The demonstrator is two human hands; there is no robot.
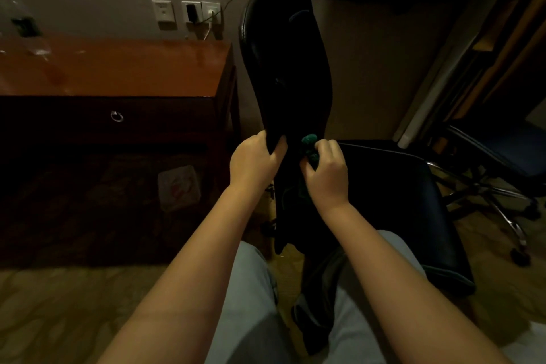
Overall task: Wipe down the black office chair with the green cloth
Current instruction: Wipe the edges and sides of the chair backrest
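Green cloth (309, 139) bunched in my right grip (326, 174); left grip (254, 162) clamps the black office chair (283, 68); I'd wipe firmly downward.

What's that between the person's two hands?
Head view: the black chair's backrest narrows down between the left hand, gripping its edge, and the right hand, bunching the green cloth against it.

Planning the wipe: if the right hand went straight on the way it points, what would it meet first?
Probably the black leather chair backrest: the right hand, clutching the bunched green cloth, points at its lower part; depth is unclear.
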